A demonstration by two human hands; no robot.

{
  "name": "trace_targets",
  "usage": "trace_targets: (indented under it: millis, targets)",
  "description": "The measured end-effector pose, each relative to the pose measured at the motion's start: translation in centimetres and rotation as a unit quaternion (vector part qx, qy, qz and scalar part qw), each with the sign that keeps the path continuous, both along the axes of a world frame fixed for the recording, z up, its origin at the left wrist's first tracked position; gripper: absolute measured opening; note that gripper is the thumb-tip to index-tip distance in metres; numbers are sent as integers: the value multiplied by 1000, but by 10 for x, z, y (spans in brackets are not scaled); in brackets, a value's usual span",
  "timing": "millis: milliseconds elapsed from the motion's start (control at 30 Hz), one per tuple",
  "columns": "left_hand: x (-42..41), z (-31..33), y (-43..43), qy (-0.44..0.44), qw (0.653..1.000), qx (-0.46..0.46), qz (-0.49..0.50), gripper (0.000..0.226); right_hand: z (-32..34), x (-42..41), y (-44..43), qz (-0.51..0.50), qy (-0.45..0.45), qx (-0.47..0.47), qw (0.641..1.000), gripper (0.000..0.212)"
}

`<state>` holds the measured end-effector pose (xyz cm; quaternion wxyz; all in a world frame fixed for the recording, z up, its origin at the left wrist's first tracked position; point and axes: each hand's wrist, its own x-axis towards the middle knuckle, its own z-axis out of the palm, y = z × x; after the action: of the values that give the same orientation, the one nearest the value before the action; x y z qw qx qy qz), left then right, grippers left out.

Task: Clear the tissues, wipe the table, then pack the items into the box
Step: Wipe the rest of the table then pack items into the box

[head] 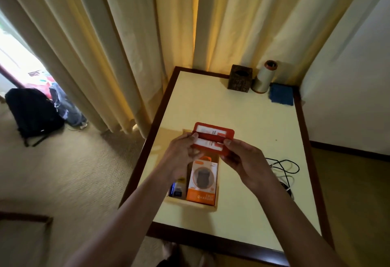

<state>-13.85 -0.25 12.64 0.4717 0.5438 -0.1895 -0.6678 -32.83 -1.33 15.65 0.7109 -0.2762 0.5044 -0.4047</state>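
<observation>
L hand [185, 158], R hand [247, 165] — pinching red packs [214, 132]

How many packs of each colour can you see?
red packs, held by the left hand and the right hand: 2
orange pack, in the box: 1
Total: 3
</observation>
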Motion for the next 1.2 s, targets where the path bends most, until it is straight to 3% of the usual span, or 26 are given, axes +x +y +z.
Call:
trace_targets:
  millis: [100, 200, 300, 367, 467, 867, 933, 1100, 1200]
  targets:
    - [12, -15, 2, -69, 997, 8, -30, 26, -18, 14, -7, -66, 60, 18, 996, 15]
    - [33, -44, 5, -310, 947, -53, -67, 23, -43, 26, -21, -109, 221, -14, 969, 10]
    - [52, -68, 11, -439, 891, -80, -88, 21, -58, 36, -34, -25, 468, -122, 875, 17]
    - [60, -83, 12, -446, 884, -57, -124, 35, -63, 49, -42, 23, 553, -159, 818, 18]
    - [66, -97, 13, -420, 891, -37, -167, 42, -74, 71, -52, 55, 599, -159, 783, 18]
    - [79, -114, 14, -385, 903, -66, -177, 46, -120, 102, -48, 28, 628, -65, 775, 20]
    - [80, -112, 14, -382, 905, -69, -175, 46, -119, 100, -51, 74, 662, -70, 742, 21]
    - [82, -111, 15, -371, 909, -68, -178, 47, -102, 95, -58, 202, 759, -126, 606, 23]
    - [83, -110, 14, -363, 912, -66, -181, 48, -99, 91, -61, 216, 773, -149, 578, 18]
